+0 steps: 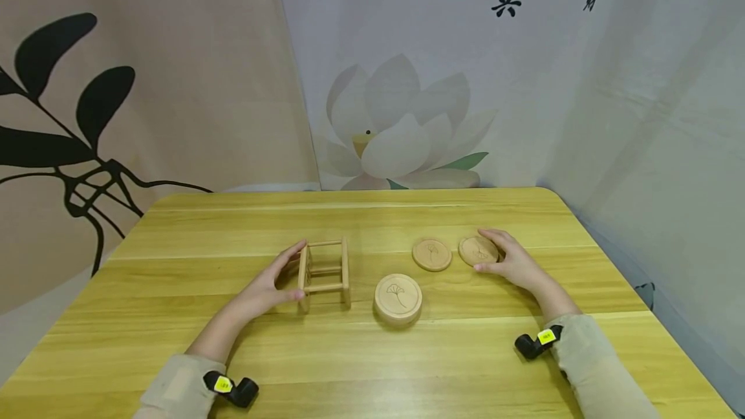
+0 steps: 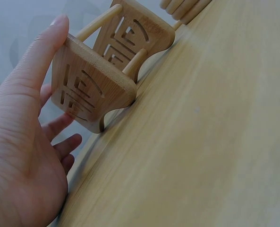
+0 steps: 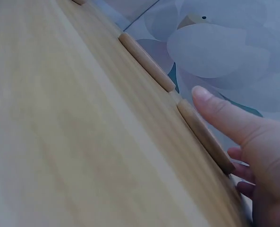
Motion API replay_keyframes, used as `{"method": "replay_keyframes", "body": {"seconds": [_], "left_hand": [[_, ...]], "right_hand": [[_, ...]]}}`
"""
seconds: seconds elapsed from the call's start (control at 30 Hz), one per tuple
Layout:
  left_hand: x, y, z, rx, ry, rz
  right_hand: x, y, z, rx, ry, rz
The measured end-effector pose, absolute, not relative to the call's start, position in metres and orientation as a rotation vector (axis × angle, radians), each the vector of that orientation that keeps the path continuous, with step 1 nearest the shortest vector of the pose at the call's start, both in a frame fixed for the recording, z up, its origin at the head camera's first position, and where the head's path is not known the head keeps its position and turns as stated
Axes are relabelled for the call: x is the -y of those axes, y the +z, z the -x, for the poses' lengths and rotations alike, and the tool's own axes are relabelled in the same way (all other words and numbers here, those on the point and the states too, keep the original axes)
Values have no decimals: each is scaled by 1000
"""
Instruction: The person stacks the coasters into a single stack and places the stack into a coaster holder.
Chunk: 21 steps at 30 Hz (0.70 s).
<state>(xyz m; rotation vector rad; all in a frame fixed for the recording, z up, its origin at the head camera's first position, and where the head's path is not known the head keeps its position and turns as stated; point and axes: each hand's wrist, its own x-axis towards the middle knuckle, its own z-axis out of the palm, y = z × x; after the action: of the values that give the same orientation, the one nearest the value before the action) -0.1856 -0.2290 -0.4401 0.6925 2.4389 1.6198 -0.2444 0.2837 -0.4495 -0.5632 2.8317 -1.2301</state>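
On the left of the table, my left hand [image 1: 269, 288] grips the end panel of a small wooden coaster holder [image 1: 324, 288]. Its thumb is at one edge of the panel and its fingertips at the opposite edge, as the left wrist view shows. The holder has two panels with carved cut-outs [image 2: 85, 90], joined by thin rods. To the right, my right hand [image 1: 515, 265] spans a round wooden coaster [image 1: 477, 251], thumb on the near side and fingers on the far side. That coaster [image 3: 203, 135] lies flat on the table.
Another coaster [image 1: 432, 255] with an engraved leaf lies just left of the right hand's one. A stack of coasters [image 1: 398, 299] sits between the hands, nearer the front. Behind the wooden table [image 1: 372, 367] hangs a printed curtain [image 1: 401, 31].
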Motion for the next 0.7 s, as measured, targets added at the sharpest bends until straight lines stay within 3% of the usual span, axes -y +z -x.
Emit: {"method": "replay_keyframes", "body": {"seconds": [0.7], "left_hand": [[229,-440,186,-2443,1621,-692]], "right_hand": [[-283,-455,245,-2925,-1081,559]]}}
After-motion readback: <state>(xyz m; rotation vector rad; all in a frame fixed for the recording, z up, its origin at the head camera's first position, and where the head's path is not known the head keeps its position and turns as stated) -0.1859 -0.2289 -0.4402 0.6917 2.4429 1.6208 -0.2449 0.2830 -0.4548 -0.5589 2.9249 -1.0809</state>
